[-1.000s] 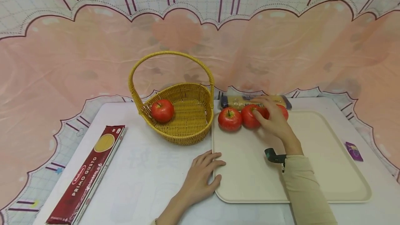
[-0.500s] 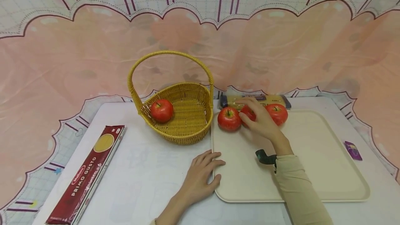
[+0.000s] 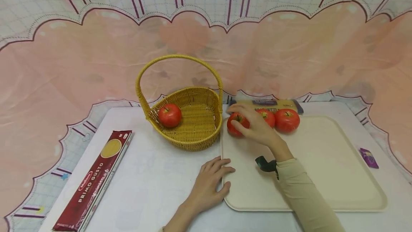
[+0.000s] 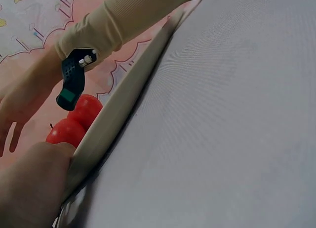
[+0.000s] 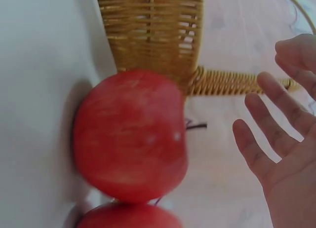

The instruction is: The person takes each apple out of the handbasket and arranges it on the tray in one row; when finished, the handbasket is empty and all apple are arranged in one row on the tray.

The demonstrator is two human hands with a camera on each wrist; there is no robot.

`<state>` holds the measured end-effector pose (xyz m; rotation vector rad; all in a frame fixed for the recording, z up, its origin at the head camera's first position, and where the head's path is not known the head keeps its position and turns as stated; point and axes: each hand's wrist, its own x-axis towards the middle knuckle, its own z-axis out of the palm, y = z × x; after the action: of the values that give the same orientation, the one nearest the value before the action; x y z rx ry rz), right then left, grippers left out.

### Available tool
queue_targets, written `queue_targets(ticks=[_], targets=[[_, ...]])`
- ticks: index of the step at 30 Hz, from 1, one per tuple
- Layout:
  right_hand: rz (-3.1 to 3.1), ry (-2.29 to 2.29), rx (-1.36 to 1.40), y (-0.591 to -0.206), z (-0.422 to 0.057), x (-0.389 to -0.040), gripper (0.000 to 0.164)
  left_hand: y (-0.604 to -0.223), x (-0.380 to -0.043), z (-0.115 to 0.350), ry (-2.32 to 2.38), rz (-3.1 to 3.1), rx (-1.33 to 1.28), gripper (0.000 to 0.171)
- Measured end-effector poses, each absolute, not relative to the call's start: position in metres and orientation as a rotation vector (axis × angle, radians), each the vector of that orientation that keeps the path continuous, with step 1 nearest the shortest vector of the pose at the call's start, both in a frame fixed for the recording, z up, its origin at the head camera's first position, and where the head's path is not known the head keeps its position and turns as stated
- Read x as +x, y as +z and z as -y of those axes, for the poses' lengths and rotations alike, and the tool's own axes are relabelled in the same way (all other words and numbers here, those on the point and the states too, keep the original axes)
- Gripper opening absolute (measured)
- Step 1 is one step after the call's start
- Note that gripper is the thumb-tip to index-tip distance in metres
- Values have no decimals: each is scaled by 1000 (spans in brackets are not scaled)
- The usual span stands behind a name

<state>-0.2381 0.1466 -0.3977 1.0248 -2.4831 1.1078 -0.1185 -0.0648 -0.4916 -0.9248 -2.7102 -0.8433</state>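
Three red apples stand in a row along the far edge of a cream tray [image 3: 331, 174]. Over the leftmost apple [image 3: 232, 129] hovers my right hand [image 3: 259, 127], fingers spread and relaxed. The right wrist view shows a gap between those fingers and the stem of the apple [image 5: 131, 139]. Partly behind the hand is the middle apple [image 3: 268, 118]; the right apple [image 3: 287, 121] shows fully. My left hand [image 3: 207, 185] rests with loose fingers at the tray's left edge, fingertips over the rim. A fourth apple [image 3: 169, 115] lies in the wicker basket [image 3: 190, 145].
The basket's tall handle [image 3: 178, 56] arches up left of the tray. A yellow spaghetti pack [image 3: 284, 104] lies behind the apples. At the left lies a long red spaghetti pack [image 3: 93, 182]. A small purple packet [image 3: 369, 158] sits beyond the tray's right edge.
My right hand has moved left along the row, from above the middle and right apples to above the leftmost one. The apples and my left hand have stayed in place.
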Motion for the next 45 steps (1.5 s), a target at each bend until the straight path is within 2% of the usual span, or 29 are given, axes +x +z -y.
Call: queue_targets(ticks=[21, 45], targets=[[2457, 779, 1367, -355, -92, -268, 30, -491, -117, 64, -796, 2659, -951, 32], [2553, 700, 1566, -349, -44, -301, 28, -493, -118, 65, -792, 2658, -959, 32]])
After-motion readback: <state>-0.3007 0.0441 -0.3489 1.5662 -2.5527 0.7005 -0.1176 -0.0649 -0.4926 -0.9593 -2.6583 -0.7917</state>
